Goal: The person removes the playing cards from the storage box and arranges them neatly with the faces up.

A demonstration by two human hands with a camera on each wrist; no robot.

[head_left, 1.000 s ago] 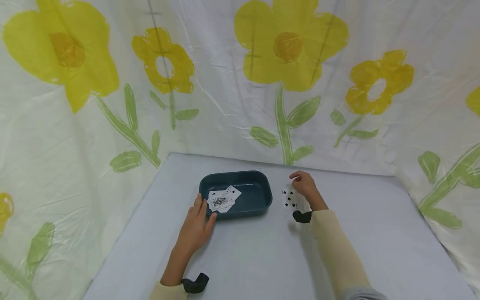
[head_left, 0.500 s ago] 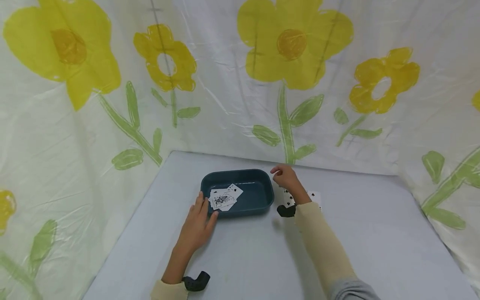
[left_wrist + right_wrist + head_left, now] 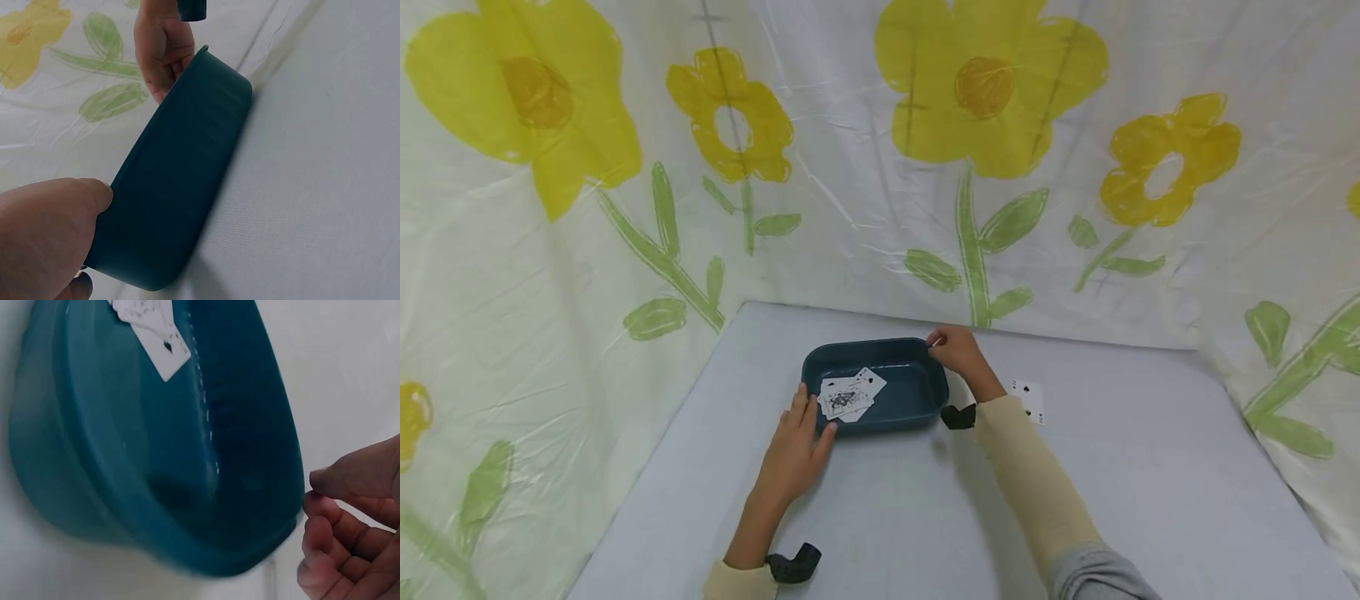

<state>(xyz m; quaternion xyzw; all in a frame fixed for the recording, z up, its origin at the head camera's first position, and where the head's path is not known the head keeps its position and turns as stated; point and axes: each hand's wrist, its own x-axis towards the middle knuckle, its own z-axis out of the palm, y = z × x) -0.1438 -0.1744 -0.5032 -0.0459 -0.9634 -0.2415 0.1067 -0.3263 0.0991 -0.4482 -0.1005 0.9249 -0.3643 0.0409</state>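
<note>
Currently, the left hand (image 3: pixel 793 450), outstretched, contacts one tray (image 3: pixel 915 398) on the table (image 3: pixel 880 508); the right hand (image 3: pixel 957 350) curls at its rim, grip indeterminate. Several cards (image 3: pixel 846 402) overlap inside; one visible card (image 3: pixel 1035 400) lies outside.

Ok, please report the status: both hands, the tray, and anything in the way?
Left hand touches tray, left end. Right hand at tray's far right corner, hold unclear. Cards inside, left part. No obstruction seen; one card outside, partly behind right sleeve.

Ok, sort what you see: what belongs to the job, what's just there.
Job, most likely:
tray
cards in it
loose card right of it
left hand
right hand

Just there:
flowered sheet
black wrist gear
table, as support
</note>
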